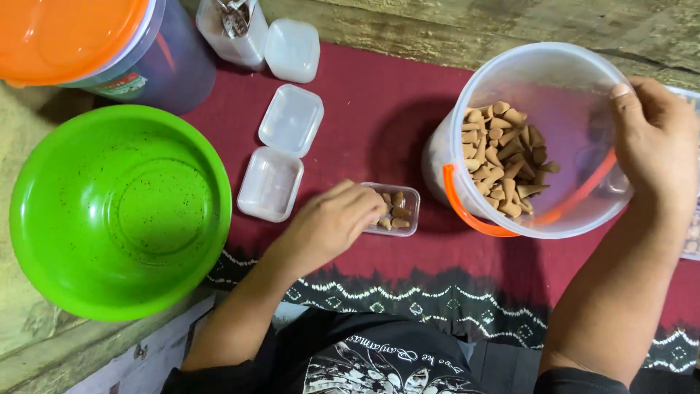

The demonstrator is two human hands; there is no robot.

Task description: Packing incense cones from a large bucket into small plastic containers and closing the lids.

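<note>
My left hand [332, 222] rests on a small clear plastic box [399, 209] that holds a few tan cone-shaped pieces, its fingers curled over the box's left side. My right hand [656, 135] grips the far right rim of a clear plastic bucket [539, 62] with an orange handle; the bucket is tilted toward me and has a pile of the same tan cones [503, 157] inside. Both sit on a dark red cloth [379, 109] with a white patterned border.
A big green bowl [117, 211] stands at the left. An orange-lidded container [95, 44] is at the top left. Several empty small clear boxes [281, 149] lie on the cloth, with a clear jar [233, 29] behind them. Wooden boards run along the back.
</note>
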